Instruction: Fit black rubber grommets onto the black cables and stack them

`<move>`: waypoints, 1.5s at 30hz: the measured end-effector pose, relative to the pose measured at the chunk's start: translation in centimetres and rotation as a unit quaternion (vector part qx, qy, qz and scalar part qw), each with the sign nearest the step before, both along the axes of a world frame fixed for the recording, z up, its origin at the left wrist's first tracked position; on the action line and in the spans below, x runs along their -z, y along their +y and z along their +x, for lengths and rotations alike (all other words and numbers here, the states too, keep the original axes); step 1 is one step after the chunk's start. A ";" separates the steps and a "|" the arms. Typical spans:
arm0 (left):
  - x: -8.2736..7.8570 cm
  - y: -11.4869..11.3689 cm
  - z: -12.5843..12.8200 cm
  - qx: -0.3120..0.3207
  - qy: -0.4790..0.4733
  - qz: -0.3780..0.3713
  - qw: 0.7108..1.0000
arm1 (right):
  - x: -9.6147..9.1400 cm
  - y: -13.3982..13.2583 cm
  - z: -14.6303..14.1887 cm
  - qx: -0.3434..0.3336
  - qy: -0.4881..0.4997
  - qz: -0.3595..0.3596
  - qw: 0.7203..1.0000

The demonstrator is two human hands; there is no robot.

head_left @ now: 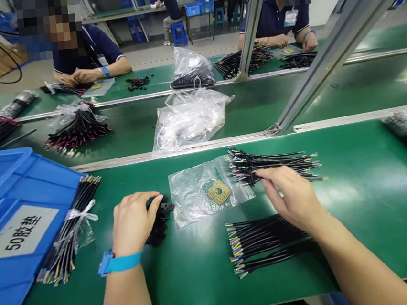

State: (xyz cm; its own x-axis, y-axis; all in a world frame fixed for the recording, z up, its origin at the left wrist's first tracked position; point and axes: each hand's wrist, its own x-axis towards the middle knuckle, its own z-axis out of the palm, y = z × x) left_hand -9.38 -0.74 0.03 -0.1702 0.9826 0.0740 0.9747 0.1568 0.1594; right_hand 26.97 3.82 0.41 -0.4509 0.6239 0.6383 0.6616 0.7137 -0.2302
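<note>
My left hand (133, 221), with a blue strap at the wrist, reaches over a pile of small black plastic parts (158, 231). Its thumb and index finger are closed on a black part at the pile's upper edge; the fingertips are partly hidden. My right hand (292, 196) pinches at the near side of a bundle of black cables fitted with black parts (280, 164). Below that hand lies a row of black cables (262, 238) with coloured wire ends facing left. A tan square piece with a round hole (219, 192) rests on a clear plastic bag (189, 192) between my hands.
At the left stand a blue bin (58, 181) and a tied cable bundle (67, 232). A metal post (301, 85) slants up from the table's back rail. Beyond lie plastic bags (189, 120) and another bundle (76, 126). Two people sit opposite, hands on small parts.
</note>
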 end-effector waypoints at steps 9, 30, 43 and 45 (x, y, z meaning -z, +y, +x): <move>0.8 -0.6 -0.1 0.091 0.073 -0.003 0.993 | 2.1 4.2 2.0 0.072 -0.013 -0.018 0.997; 0.9 -0.1 0.4 0.102 0.059 0.018 0.993 | -0.6 -1.4 -0.3 -0.168 -0.265 -0.383 0.869; 2.4 0.7 5.3 0.190 -0.221 -0.025 0.956 | -1.5 -3.0 -1.1 -0.221 -0.274 -0.327 0.877; 2.7 0.8 5.2 0.207 -0.201 -0.037 0.957 | -1.5 -2.9 -1.3 -0.222 -0.242 -0.332 0.884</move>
